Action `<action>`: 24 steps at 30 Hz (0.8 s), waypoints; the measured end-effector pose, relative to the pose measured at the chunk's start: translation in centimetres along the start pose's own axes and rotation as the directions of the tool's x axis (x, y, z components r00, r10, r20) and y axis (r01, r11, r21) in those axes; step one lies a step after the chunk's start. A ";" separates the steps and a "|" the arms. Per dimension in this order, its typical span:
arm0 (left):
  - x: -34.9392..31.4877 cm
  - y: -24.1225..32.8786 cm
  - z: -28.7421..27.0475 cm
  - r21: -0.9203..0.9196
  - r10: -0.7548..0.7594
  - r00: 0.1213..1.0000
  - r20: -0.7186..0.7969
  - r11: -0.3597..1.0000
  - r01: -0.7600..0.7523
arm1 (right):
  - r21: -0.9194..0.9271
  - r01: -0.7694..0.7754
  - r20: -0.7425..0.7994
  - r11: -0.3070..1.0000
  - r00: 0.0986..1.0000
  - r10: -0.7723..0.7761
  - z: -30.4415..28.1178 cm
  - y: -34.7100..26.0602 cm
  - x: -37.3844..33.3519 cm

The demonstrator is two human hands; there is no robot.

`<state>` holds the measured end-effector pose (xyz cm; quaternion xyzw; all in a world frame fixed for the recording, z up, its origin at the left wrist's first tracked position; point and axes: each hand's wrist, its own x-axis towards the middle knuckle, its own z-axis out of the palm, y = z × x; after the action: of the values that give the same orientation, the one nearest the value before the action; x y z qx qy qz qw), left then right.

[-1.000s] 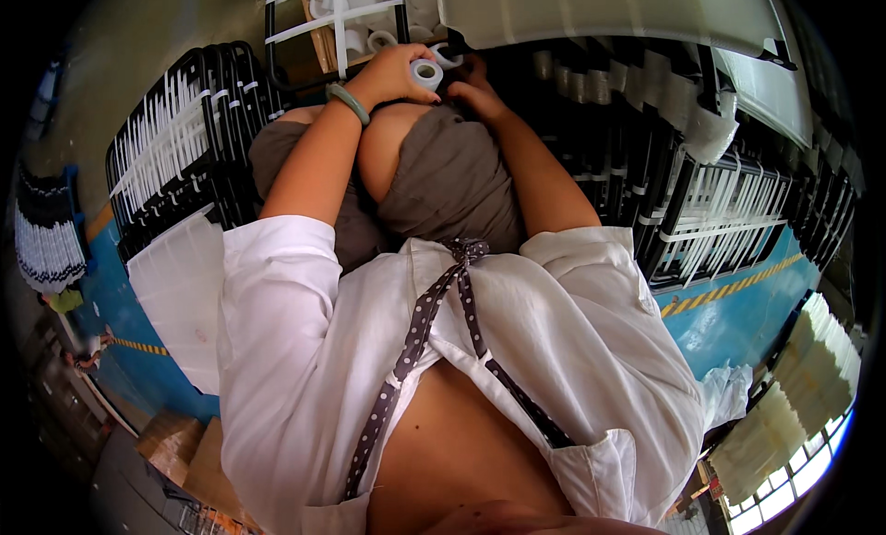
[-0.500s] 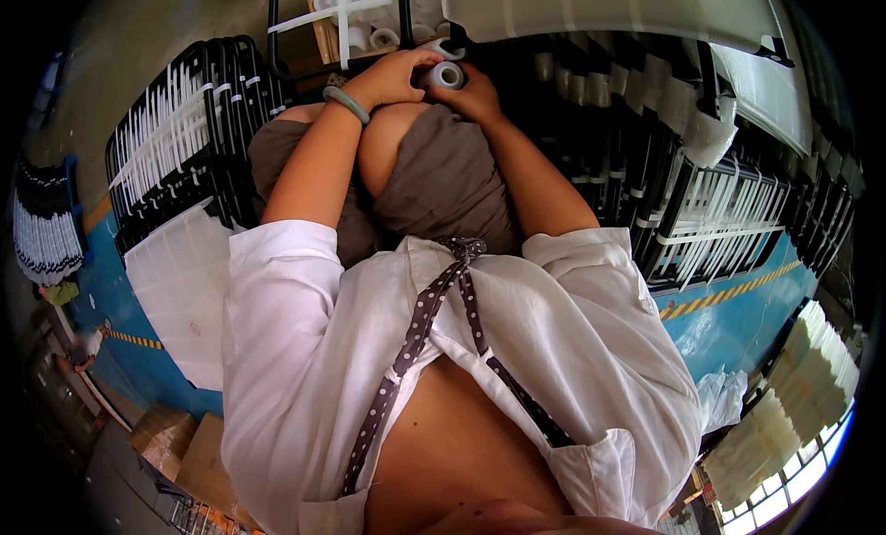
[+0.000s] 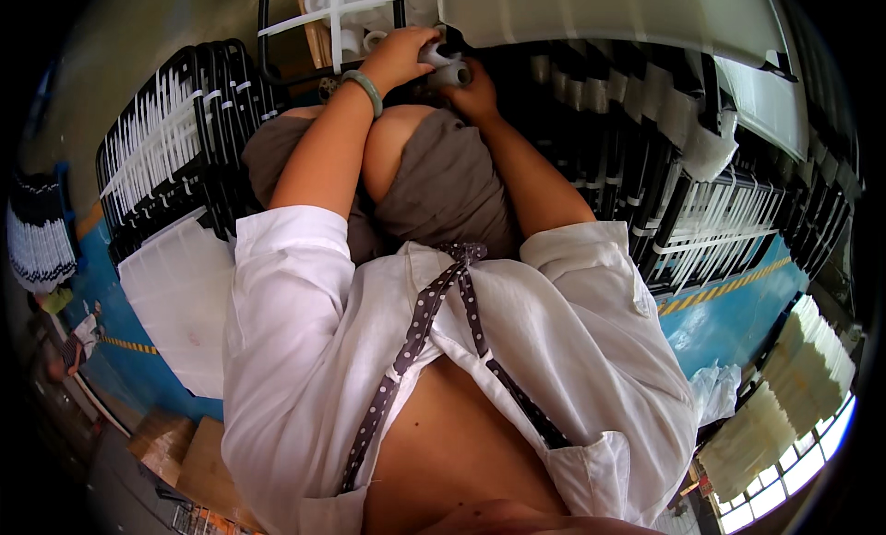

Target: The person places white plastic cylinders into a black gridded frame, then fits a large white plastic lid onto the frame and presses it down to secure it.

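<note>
My right hand [image 3: 476, 94] is closed round a small roll of whitish film [image 3: 450, 75], its hollow core showing at one end. Just beyond it, a pale wrapped piece [image 3: 434, 55] lies against the dark corner of a black frame, under a large pale panel [image 3: 609, 14]. The fingers of my left hand [image 3: 399, 59] curl over this wrapped piece from the left; what they grip beneath is partly hidden. Both hands are close together past my knees.
A box of white rolls [image 3: 349, 18] sits beyond a strapped black frame [image 3: 400, 5]. Stacked black frames with white straps [image 3: 161, 134] stand at left, and more wrapped frames [image 3: 711, 221] at right. Flat white sheets [image 3: 180, 300] lean near cardboard boxes [image 3: 208, 461].
My left hand has moved slightly up and away from the roll, onto the pale wrapped piece. The roll in my right hand has turned and shifted slightly right.
</note>
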<state>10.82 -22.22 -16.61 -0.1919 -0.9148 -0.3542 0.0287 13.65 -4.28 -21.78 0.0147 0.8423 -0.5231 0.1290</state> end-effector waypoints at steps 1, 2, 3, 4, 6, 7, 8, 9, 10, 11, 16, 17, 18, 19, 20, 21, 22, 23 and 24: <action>0.0 -0.4 0.3 0.020 0.032 0.999 0.034 0.999 -0.033 | -0.001 0.032 -0.018 0.999 0.999 -0.032 0.1 0.1 0.1; 0.2 -0.1 0.4 0.013 0.027 0.999 0.033 1.000 -0.028 | -0.007 0.028 -0.014 1.000 1.000 -0.028 0.0 0.4 0.0; 0.6 0.1 0.4 0.028 -0.022 0.992 0.121 0.999 0.019 | 0.038 0.075 0.025 0.996 0.997 -0.076 -0.3 0.7 -0.1; 0.7 0.3 0.4 0.047 -0.072 0.976 0.207 0.997 0.063 | 0.085 0.120 0.062 0.989 0.990 -0.125 -0.4 0.9 -0.1; 0.9 0.3 0.3 0.057 -0.069 0.977 0.202 0.997 0.058 | 0.084 0.161 0.028 0.983 0.986 -0.164 -0.4 1.2 0.1; 0.9 0.3 0.3 0.069 -0.065 0.977 0.201 0.996 0.052 | 0.086 0.200 -0.007 0.976 0.980 -0.200 -0.4 1.4 0.1; 1.1 0.4 0.4 0.067 -0.064 0.978 0.196 0.996 0.052 | 0.081 0.203 -0.007 0.976 0.979 -0.203 -0.4 1.8 0.2; 1.3 0.6 0.5 0.067 -0.066 0.977 0.204 0.996 0.054 | 0.113 0.223 -0.025 0.968 0.975 -0.221 -0.5 2.2 0.3; 1.5 0.7 0.7 0.066 -0.067 0.975 0.213 0.996 0.055 | 0.144 0.242 -0.044 0.960 0.970 -0.238 -0.6 2.7 0.5; 1.2 0.3 0.9 0.071 -0.079 0.975 0.206 0.995 0.066 | 0.147 0.245 -0.032 0.958 0.969 -0.243 -0.4 2.1 0.3; 0.8 -0.4 1.7 0.052 -0.114 0.974 0.198 0.993 0.106 | 0.051 0.225 -0.149 0.973 0.965 -0.215 -0.2 1.6 -0.3; 0.9 -0.3 1.6 0.050 -0.110 0.974 0.197 0.993 0.102 | 0.048 0.226 -0.152 0.973 0.964 -0.217 -0.3 1.5 -0.3; 0.9 -0.3 1.5 0.023 -0.133 0.968 0.212 0.991 0.131 | 0.066 0.249 -0.166 0.966 0.958 -0.236 -0.2 1.6 -0.3; 0.8 -0.3 1.6 -0.003 -0.157 0.960 0.230 0.987 0.162 | 0.084 0.270 -0.179 0.959 0.951 -0.252 -0.2 1.8 -0.4; 0.9 -0.3 1.5 -0.004 -0.154 0.961 0.228 0.987 0.159 | 0.081 0.272 -0.181 0.959 0.950 -0.254 -0.3 1.8 -0.1; 0.9 -0.3 1.5 -0.012 -0.133 0.969 0.208 0.990 0.138 | 0.098 0.251 -0.164 0.963 0.959 -0.233 -0.4 2.1 0.1; 0.9 -0.4 1.5 -0.020 -0.113 0.975 0.190 0.993 0.119 | 0.115 0.227 -0.146 0.967 0.967 -0.209 -0.4 2.4 0.4; 1.0 -0.7 1.4 -0.016 -0.113 0.977 0.184 0.993 0.118 | 0.116 0.234 -0.145 0.965 0.966 -0.216 -0.3 2.4 0.9; 1.0 -1.0 1.3 -0.060 -0.105 0.978 0.182 0.991 0.118 | 0.354 0.202 -0.118 0.913 0.978 -0.171 -0.1 2.5 1.5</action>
<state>9.60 -21.73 -18.02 -0.1720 -0.9100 -0.3686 -0.0801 12.57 -3.23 -24.28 -0.0199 0.7330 -0.6789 0.0380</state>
